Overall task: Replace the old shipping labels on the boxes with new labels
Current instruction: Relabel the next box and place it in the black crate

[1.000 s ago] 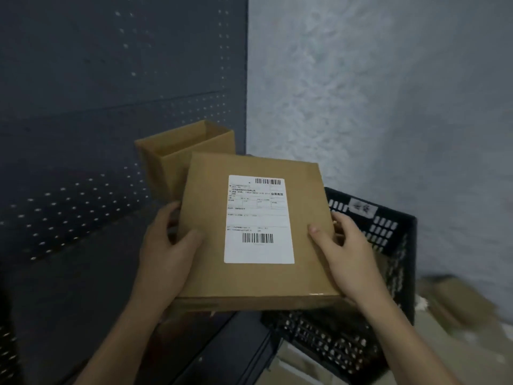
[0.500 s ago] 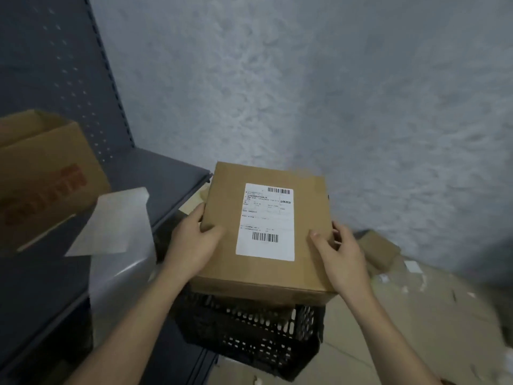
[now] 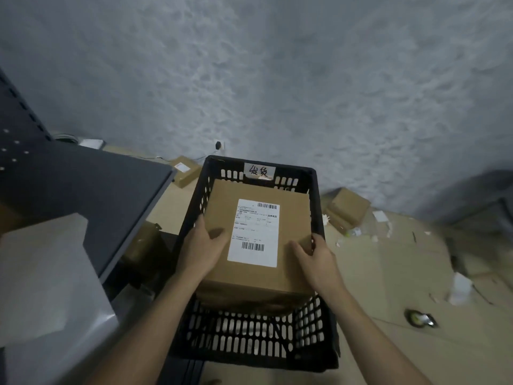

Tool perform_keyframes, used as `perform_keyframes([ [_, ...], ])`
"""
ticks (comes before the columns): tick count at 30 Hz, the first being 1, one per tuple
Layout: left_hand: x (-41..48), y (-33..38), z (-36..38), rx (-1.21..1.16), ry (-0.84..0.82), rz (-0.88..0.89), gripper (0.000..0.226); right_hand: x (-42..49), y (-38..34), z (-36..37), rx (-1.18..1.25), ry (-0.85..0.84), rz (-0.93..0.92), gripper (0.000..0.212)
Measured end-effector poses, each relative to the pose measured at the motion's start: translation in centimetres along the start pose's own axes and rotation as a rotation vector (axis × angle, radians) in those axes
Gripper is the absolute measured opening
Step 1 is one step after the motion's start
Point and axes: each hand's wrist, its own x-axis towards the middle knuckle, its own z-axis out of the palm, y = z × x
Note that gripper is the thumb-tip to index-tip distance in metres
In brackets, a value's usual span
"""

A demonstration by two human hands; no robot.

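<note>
Two hands grasp a cardboard box (image 3: 291, 232) set down between the walls of the black crate (image 3: 249, 337): the left hand (image 3: 202, 245) clasps its left edge, thumb on top, and the right hand (image 3: 316, 259) curls round its right edge. A white shipping label (image 3: 254, 232) lies face up on the box. A handwritten tag (image 3: 259, 171) sits on the crate's far wall; a grey shelf (image 3: 83, 184) stands left of the crate

Dim, bluish, grainy picture; wide-angle bending at the edges, soft corners.
</note>
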Motion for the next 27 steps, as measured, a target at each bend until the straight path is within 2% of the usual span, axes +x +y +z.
perform_keyframes([
  [3,1.4,-1.6,0.8,0.067,-0.044,-0.085,0.078,0.9,0.2,1.5,-0.031,-0.048,0.078,0.062],
  [7,1.7,-3.1,1.7,0.046,-0.078,-0.084,0.074,1.4,0.5,2.3,-0.049,-0.094,0.147,0.059],
  [13,1.9,-3.9,2.0,0.082,-0.058,-0.101,0.095,1.2,0.3,2.9,-0.059,-0.079,0.168,0.054],
  [16,1.7,-3.5,1.8,0.143,-0.041,-0.103,0.099,1.0,0.2,2.6,-0.095,-0.062,0.131,0.049],
  [19,1.1,-2.6,1.6,0.255,0.000,-0.014,0.089,0.4,-0.6,1.8,-0.154,-0.002,0.023,0.043],
  [23,-0.2,-0.5,0.6,0.312,0.026,0.137,0.045,0.0,-2.5,0.7,-0.282,0.067,-0.144,0.044],
  [27,-2.7,1.4,-1.3,0.382,0.167,0.296,0.033,-1.2,-4.8,-0.6,-0.299,0.024,-0.302,0.040],
])
